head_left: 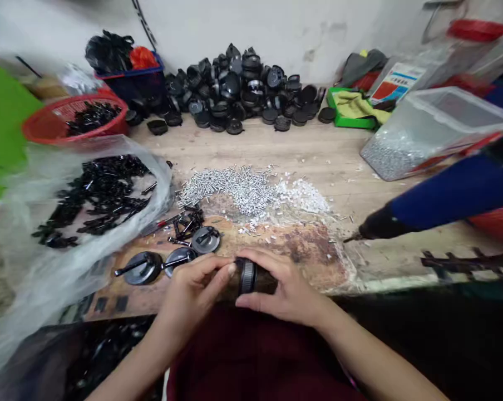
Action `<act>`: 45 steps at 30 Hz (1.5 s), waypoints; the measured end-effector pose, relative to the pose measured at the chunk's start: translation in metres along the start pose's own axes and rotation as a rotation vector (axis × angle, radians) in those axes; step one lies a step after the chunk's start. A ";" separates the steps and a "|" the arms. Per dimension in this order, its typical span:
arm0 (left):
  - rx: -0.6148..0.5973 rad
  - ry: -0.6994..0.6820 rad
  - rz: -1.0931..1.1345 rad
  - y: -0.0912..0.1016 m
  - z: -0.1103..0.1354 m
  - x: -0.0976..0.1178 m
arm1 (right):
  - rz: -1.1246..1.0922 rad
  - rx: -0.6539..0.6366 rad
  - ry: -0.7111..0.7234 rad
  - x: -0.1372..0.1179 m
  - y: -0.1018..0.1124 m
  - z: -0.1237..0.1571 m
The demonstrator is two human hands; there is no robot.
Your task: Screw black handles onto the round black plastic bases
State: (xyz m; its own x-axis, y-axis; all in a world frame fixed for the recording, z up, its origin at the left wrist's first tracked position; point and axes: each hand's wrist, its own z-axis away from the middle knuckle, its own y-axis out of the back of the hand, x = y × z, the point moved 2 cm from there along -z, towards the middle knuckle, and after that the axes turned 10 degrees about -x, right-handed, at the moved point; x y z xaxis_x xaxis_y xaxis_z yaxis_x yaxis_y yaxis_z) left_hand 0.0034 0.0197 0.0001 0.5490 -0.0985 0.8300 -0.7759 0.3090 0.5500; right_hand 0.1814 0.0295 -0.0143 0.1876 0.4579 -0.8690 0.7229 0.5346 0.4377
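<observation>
A round black part with a ribbed grey rim (pixel 247 276) stands on edge in my right hand (pixel 282 284), gripped between thumb and fingers near the table's front edge. My left hand (pixel 205 281) is closed beside it, thumb and forefinger pinched at the top of its rim. Whatever sits in that pinch is too small to make out. To the left lie several round grey-and-black parts with black levers across them, one of them a levered disc (pixel 141 268). Behind these is a small heap of black levers (pixel 187 223).
Metal pins (pixel 218 185) and white plastic bits (pixel 304 196) are spread mid-table. A blue power screwdriver (pixel 435 197) reaches in from the right. Round black parts (pixel 238 89) are piled against the wall. A clear bag (pixel 162 172) of black pieces, a red basket (pixel 38 122) and a clear bin (pixel 439 120) flank them.
</observation>
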 end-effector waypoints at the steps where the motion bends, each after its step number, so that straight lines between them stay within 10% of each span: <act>1: 0.007 -0.013 -0.010 0.000 0.001 -0.001 | -0.002 0.000 -0.008 0.000 0.001 0.000; 45: -0.053 -0.121 -0.124 -0.001 0.001 0.004 | -0.451 0.078 -0.272 0.005 -0.005 0.009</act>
State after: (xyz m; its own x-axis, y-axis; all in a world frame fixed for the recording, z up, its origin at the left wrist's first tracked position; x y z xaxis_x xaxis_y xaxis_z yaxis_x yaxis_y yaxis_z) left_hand 0.0065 0.0184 0.0032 0.5955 -0.2509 0.7632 -0.6855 0.3366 0.6455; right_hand 0.1846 0.0230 -0.0223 0.0051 -0.0113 -0.9999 0.8168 0.5768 -0.0024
